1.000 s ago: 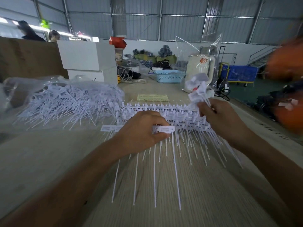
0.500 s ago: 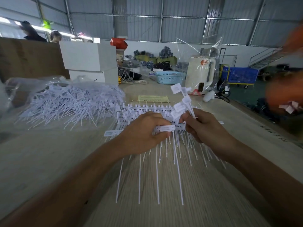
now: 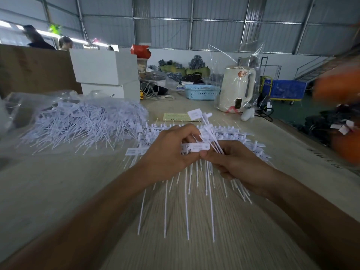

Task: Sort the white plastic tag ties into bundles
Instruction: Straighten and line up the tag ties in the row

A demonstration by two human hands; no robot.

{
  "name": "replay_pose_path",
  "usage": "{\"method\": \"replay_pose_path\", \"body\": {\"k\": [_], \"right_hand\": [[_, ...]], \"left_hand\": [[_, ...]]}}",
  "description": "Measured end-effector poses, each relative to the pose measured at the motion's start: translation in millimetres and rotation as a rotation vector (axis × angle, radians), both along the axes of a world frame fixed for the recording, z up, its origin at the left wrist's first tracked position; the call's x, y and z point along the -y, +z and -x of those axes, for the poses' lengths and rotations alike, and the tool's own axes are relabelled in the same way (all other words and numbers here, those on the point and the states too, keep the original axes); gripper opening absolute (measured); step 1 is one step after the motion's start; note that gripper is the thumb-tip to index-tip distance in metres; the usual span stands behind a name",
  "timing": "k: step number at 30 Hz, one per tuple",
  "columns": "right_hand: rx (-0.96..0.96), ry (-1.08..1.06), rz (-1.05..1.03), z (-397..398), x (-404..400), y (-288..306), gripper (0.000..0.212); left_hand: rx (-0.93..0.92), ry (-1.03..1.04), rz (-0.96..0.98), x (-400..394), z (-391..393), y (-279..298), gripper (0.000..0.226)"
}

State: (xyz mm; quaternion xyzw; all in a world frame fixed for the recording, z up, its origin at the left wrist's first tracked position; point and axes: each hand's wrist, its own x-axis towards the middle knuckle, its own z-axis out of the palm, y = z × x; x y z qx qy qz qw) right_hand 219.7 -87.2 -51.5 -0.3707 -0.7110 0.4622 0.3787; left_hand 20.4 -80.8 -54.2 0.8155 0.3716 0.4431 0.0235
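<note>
I see my left hand (image 3: pixel 171 152) gripping a fanned row of ties (image 3: pixel 187 191), tails running toward the frame's bottom. My right hand (image 3: pixel 233 162), touching it, pinches a few ties (image 3: pixel 206 129) angled up-left, heads at centre frame.

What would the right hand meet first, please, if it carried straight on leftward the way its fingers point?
Almost at once the left hand: the right hand fingers point at it and look already touching at the held tag ties, though depth is unclear.
</note>
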Motion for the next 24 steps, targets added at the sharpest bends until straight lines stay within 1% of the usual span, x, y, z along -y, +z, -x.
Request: {"method": "replay_pose_path", "body": {"k": [3, 5, 7, 9, 11, 12, 15, 16, 18, 21, 24], "right_hand": [[-0.027, 0.024, 0.008, -1, -1, 0, 0.02], [-0.05, 0.001, 0.012, -3, -3, -1, 0.013], [-0.065, -0.048, 0.019, -5, -5, -2, 0.018], [-0.073, -0.086, 0.034, -6, -6, -1, 0.02], [-0.089, -0.093, 0.067, -7, -7, 0, 0.03], [-0.098, -0.084, 0.088, -7, -7, 0, 0.033], [-0.14, -0.024, 0.19, -6, -6, 0, 0.027], [-0.164, -0.001, 0.226, -6, -6, 1, 0.026], [-0.196, 0.024, 0.257, -8, -7, 1, 0.031], [-0.123, -0.001, 0.143, -8, -8, 0, 0.032], [-0.07, -0.013, 0.05, -8, -8, -1, 0.03]], "left_hand": [[0.003, -0.048, 0.057, 2, 3, 3, 0.031], [-0.01, -0.081, 0.102, 2, 6, 5, 0.028], [-0.023, -0.108, 0.144, 1, 12, 7, 0.023], [-0.048, -0.095, 0.154, -2, 17, 7, 0.023], [-0.09, -0.03, 0.119, -4, 17, 6, 0.027], [-0.105, 0.005, 0.095, -5, 16, 5, 0.025], [-0.094, 0.046, 0.013, -7, 14, 4, 0.015], [-0.092, 0.052, -0.018, -7, 15, 4, 0.014], [-0.09, 0.068, -0.065, -8, 15, 4, 0.019], [-0.088, 0.075, -0.059, -8, 15, 3, 0.024], [-0.038, 0.053, 0.003, -10, 15, 1, 0.021]]}}
